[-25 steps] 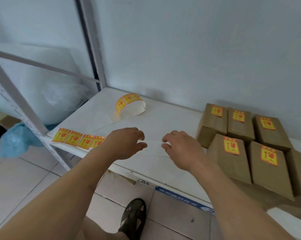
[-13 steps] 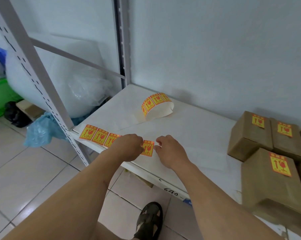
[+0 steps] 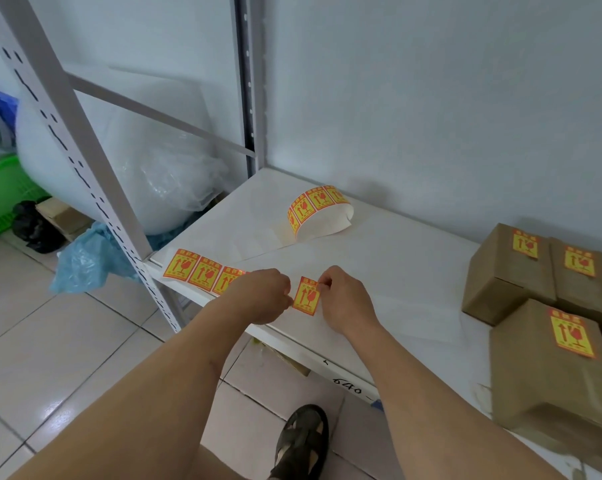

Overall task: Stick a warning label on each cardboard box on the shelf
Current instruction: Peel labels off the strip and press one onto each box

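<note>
Head view gives me a white shelf (image 3: 396, 258) against a pale wall, tiled floor below. "640" is handwritten on its front edge. Three cardboard boxes (image 3: 542, 368) at right carry orange-and-yellow arrow-and-glass stickers. My right hand (image 3: 344, 299) pinches one warning label's (image 3: 306, 296) top corner; my left hand (image 3: 261, 299), fingers curled, touches its other edge atop the label strip (image 3: 202, 271).

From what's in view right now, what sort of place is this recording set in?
Probably a small stockroom or packing area: a white metal shelving rack holds sealed cardboard boxes already bearing fragile-goods labels, a strip of warning labels lies on the shelf, and a large roll of bubble wrap stands beside it.
</note>
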A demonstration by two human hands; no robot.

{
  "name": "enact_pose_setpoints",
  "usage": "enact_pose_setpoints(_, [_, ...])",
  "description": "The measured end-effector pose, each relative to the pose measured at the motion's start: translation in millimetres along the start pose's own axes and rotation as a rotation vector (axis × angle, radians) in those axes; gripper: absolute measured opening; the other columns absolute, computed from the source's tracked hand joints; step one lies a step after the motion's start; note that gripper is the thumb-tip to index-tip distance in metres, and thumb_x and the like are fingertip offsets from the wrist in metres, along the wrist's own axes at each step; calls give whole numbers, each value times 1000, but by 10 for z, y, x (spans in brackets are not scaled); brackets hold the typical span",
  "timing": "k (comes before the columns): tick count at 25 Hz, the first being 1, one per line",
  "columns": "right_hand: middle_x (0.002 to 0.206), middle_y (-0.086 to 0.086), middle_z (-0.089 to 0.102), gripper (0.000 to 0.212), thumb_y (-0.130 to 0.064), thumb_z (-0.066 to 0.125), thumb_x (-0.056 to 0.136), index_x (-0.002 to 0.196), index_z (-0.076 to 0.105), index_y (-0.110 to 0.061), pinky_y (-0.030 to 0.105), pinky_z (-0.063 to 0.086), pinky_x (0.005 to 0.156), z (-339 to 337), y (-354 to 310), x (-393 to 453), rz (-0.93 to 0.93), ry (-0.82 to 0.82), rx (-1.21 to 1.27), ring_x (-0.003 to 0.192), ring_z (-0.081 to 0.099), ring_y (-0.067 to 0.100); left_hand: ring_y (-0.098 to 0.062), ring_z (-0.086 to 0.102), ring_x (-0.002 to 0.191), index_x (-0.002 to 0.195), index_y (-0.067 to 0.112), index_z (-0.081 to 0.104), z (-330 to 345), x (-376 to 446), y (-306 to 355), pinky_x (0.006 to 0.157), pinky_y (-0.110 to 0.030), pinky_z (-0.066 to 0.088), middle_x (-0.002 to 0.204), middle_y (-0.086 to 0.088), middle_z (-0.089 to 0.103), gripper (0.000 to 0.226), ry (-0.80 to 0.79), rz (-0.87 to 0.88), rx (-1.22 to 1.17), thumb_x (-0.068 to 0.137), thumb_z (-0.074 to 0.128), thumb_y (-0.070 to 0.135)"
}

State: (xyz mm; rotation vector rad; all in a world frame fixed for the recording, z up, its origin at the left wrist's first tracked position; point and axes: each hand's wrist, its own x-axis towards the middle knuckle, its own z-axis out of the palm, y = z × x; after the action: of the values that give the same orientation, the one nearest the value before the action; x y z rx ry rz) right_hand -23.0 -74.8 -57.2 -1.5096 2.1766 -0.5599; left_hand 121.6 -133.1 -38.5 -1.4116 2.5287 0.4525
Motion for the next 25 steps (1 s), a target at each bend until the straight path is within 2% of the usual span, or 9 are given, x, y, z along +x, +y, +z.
enact_pose_setpoints(6, [99,4,64,13,-21,43,98,99,56,-16,36,49,74,-724,354,-349,-55,78,-42,86,57,21,-20,54,114,126,24,54,-197,-104,535,89,-37,48,125,3,56,36,122,187,22,97,45,42])
enact_pose_setpoints(13, [94,-4,64,9,-23,46,97,96,55,-22,33,45,67,-1609,1030,-993,19,187,-113,84,57,15,-17,55,111,121,27,58,-414,-285,1657,87,-38,48,125,7,57,33,257,468,-6,96,44,43])
enact_pose_setpoints(17, [89,-14,60,10,-28,46,98,95,55,-28,25,46,64,-2048,1472,-1427,118,256,-70,79,55,2,-19,57,106,116,24,61,-394,-350,2309,83,-38,50,118,5,60,32,269,591,7,97,43,42])
enact_pose_setpoints(20, [92,-14,60,8,-30,47,98,98,55,-30,30,51,71,-2307,1803,-1703,172,329,-49,85,57,6,-18,58,102,113,23,61,-340,-398,2780,78,-36,50,113,5,60,32,280,670,10,97,42,43])
enact_pose_setpoints(25, [92,-9,62,5,-28,49,97,96,54,-29,34,52,72,-2626,2363,-2030,252,402,15,83,59,10,-17,55,109,119,25,60,-187,-472,3471,82,-32,47,120,6,59,33,262,740,-17,97,43,42])
